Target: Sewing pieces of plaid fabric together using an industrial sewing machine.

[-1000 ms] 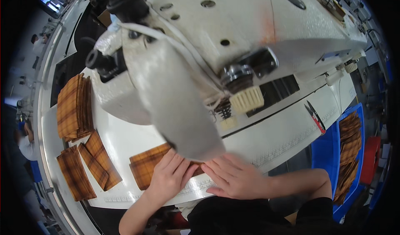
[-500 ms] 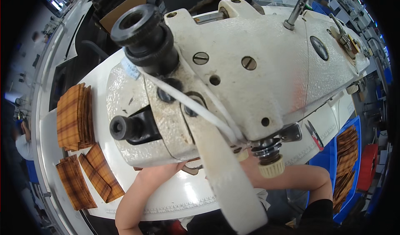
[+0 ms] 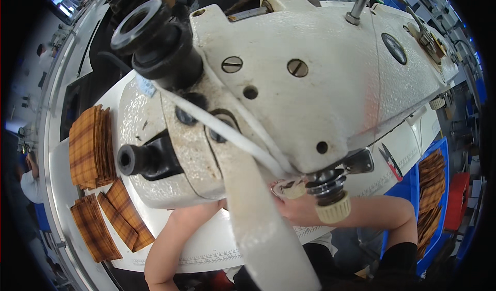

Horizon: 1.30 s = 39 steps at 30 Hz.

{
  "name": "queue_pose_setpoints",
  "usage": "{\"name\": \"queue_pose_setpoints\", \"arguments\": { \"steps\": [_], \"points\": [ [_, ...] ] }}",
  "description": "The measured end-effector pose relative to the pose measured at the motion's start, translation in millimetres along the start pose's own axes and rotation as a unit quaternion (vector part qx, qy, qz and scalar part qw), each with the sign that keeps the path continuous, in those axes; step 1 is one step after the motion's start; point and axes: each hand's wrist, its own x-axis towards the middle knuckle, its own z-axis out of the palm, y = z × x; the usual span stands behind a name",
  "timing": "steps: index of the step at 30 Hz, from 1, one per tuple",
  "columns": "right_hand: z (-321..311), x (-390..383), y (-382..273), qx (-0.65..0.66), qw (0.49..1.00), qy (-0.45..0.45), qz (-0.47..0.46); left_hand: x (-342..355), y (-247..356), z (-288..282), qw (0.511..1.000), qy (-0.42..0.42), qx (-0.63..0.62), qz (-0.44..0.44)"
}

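Observation:
A white sewing machine (image 3: 289,115) fills the middle of the view and hides most of what lies beneath its head. My left hand (image 3: 209,208) reaches in under the machine's left end; its fingers are out of sight. From the right, my right hand (image 3: 297,211) comes in behind the pale tension knob (image 3: 333,208), near the white lever (image 3: 253,208) that hangs down in front. The right fingers are mostly covered too, so I cannot make out what either hand holds. Both forearms rest low over the white table (image 3: 217,239).
Stacks of orange-brown plaid fabric pieces (image 3: 92,149) lie at the left, with a smaller pile (image 3: 94,226) and loose pieces (image 3: 124,213) nearer. Red-handled snips (image 3: 391,163) lie right of the machine. A blue bin (image 3: 408,193) holds more plaid pieces (image 3: 431,182).
The machine has shifted left and looks larger as the view moved. My right hand sits slightly farther left, closer to the lever. The plaid stacks stay where they were.

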Motion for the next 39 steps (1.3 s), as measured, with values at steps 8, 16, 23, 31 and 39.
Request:
{"name": "queue_pose_setpoints", "arguments": {
  "steps": [8, 16, 23, 31, 39],
  "points": [
    [5.3, -0.7, 8.5, -0.003, 0.998, 0.046, -0.035, -14.5, 17.6, -5.3, 0.994, -0.02, 0.008, 0.108],
    [12.5, 0.1, 24.7, 0.05, 0.999, 0.008, 0.009, -5.8, 0.8, -7.4, 0.996, 0.018, -0.017, 0.086],
    [20.2, -1.7, 30.0, 0.049, 0.997, -0.034, 0.046, 3.7, -26.2, -8.0, 1.0, 0.008, 0.012, -0.013],
    [11.1, 4.6, 28.6, 0.033, 0.998, 0.045, 0.019, 12.7, -18.9, -17.4, 0.997, -0.001, 0.073, 0.022],
    [0.5, 6.1, 24.8, 0.06, 0.996, 0.054, 0.033, 0.0, -18.5, -52.9, 0.993, -0.004, 0.078, -0.093]
  ]
}}
